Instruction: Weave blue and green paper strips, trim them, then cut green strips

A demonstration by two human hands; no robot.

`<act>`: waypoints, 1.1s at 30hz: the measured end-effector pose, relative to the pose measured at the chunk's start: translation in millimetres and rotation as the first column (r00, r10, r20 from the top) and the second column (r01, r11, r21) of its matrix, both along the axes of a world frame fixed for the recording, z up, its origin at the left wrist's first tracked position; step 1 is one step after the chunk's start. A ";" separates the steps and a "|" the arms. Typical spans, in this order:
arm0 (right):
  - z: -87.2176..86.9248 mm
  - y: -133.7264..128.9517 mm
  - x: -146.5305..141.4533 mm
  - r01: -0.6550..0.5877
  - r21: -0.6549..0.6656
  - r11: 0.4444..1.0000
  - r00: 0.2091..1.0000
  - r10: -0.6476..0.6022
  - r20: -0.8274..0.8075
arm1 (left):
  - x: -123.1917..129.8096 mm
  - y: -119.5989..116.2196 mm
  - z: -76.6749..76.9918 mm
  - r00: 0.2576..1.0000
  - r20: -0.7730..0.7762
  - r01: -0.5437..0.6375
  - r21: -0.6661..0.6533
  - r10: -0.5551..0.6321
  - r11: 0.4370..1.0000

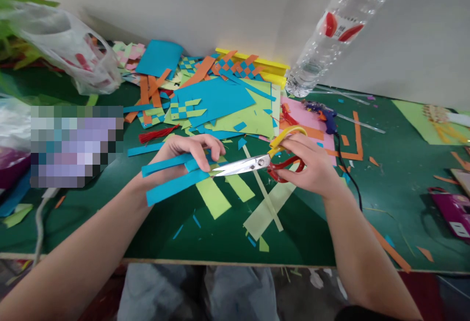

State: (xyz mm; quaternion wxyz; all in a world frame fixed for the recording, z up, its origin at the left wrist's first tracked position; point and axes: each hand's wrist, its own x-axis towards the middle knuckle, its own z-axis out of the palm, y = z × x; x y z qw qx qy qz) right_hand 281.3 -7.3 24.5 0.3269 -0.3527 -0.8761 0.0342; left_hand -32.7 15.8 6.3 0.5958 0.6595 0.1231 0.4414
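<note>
The bottle [312, 63] bears a white label [340, 27] with red petal shapes; its small dark characters are too blurred to read. The bag [93, 63] shows red marks, and the purple box [451, 210] at the right has a white patch, neither legible.

The bottle is clear, ribbed plastic; the bag is thin, crumpled, translucent white. The table [157, 237] is smooth dark green, littered with paper scraps. Behind the hands lie flat blue [216, 98] and light green sheets [253, 117], checkered woven pieces [183, 110], a red tassel [157, 135] with fine threads, and a glossy yellow bar [275, 66]. A blue tool [329, 120] with a black cord sits on pink paper beyond the right hand.

The left hand [179, 149] pinches crossed paper strips between thumb and fingers: blue strips [172, 188] stick out to the left, green strips [215, 198] slant down toward the person. The right hand [312, 164] grips the scissors [242, 165], its digits at the yellow and red loops. The steel blades point left, their tips at the crossing of the strips, just beside the left fingertips. Whether the blades touch the paper, I cannot tell. A pale strip [270, 208] lies under the scissors, across a wider pale piece [257, 218].
</note>
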 end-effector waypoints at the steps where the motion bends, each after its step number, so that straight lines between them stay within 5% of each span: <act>1: 0.0 0.0 -0.5 -0.005 -0.003 1.000 1.000 0.005 -0.004 | 1.1 -1.5 1.0 1.000 0.003 -0.016 -0.020 0.017 1.000; 13: 0.1 -1.5 -5.0 0.002 -0.064 0.998 1.000 -0.003 -0.015 | -2.5 6.4 -5.0 0.993 0.024 0.114 0.078 -0.116 0.990; 33: 0.0 -2.1 -6.0 -0.007 -0.048 0.999 1.000 0.007 -0.010 | 2.5 2.2 -4.5 0.990 0.071 0.121 0.037 -0.123 0.992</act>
